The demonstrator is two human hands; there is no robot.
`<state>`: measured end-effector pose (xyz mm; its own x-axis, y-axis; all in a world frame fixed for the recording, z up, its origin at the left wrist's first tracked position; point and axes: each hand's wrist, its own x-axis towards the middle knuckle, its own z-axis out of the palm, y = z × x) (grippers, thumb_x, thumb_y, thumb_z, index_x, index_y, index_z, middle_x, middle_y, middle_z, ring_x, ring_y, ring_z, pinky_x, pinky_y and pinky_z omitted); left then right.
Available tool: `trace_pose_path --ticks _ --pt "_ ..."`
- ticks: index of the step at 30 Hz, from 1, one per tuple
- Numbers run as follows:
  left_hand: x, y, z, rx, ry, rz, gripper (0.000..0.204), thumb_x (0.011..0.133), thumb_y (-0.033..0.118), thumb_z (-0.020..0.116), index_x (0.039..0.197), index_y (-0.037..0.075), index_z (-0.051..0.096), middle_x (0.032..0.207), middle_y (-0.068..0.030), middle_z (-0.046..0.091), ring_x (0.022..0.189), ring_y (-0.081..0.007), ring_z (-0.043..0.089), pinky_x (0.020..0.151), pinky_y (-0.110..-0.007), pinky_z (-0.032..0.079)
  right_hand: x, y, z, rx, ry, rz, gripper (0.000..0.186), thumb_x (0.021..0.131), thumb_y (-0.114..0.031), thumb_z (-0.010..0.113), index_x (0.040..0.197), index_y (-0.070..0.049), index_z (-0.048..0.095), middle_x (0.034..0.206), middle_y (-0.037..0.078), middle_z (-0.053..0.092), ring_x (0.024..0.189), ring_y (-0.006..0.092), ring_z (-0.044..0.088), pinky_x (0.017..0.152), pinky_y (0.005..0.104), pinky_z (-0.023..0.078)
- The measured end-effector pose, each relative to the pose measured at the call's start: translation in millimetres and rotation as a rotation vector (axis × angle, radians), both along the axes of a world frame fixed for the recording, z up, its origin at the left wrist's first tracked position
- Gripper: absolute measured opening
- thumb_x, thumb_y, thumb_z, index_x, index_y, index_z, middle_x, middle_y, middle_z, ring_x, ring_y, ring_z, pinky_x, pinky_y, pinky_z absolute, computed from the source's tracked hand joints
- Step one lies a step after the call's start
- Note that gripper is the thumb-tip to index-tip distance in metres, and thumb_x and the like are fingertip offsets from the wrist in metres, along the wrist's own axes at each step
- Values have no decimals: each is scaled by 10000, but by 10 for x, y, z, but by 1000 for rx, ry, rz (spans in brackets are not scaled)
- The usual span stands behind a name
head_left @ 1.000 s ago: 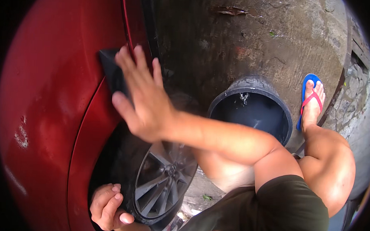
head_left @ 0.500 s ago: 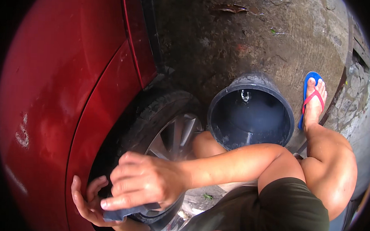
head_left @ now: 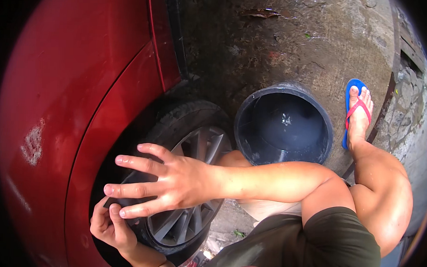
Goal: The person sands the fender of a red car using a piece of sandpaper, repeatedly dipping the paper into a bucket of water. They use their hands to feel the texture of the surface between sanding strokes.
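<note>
My right hand (head_left: 174,181) reaches across in front of the car wheel (head_left: 191,227), its wet fingers stretched out and spread with nothing in them. Below its fingertips, my left hand (head_left: 116,229) is closed, thumb against fingers, by the edge of the red wheel arch. A small dark corner of what looks like a grey cloth (head_left: 111,202) shows between the left fingers; most of it is hidden. The black tyre (head_left: 190,116) surrounds a silver spoked rim, partly covered by my right hand and forearm.
A dark bucket (head_left: 244,113) of cloudy water stands right of the tyre, tilted in view. The red car body (head_left: 59,104), with pale marks, fills the left. My foot in a blue flip-flop (head_left: 347,133) rests on wet concrete, near a stone edge (head_left: 400,116) at right.
My right hand has moved up off the cloth and its fingers have spread. The left hand has closed, with the cloth now mostly hidden. The view has shifted slightly.
</note>
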<state>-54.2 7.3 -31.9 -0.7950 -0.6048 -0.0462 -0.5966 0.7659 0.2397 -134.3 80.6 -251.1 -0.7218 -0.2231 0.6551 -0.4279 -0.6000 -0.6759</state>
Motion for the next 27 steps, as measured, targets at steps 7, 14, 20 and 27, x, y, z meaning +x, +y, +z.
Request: trace_pose_path --ticks 7,14,20,27 --pt "-133 123 -100 224 30 -136 801 1050 520 591 1449 -167 487 769 -141 696 629 -181 668 613 -266 547 -189 -139 -322 -8 -298 84 674 755 -90 756 1418 -117 641 1523 136 566 1205 334 649 929 433 543" --pt "-82 44 -96 77 -81 -347 751 981 523 698 1324 -137 595 808 -175 719 700 -248 719 664 -332 574 -197 -461 -598 264 -400 63 678 865 -116 765 1509 -191 568 1610 86 487 915 323 616 865 383 518" --pt "-99 -48 -35 37 -160 -463 687 1036 488 631 1339 -127 594 903 -205 715 766 -254 705 705 -346 561 -528 -776 -715 410 -540 -89 600 978 -240 641 1537 -67 510 1625 133 464 826 320 561 824 411 454" --pt "-142 -97 -69 -28 -108 -463 688 970 544 704 1216 -97 667 829 -193 728 711 -283 727 639 -340 597 -466 -681 -640 545 -462 -93 648 996 -228 587 1605 -72 430 1667 127 417 1157 322 492 1009 434 352"
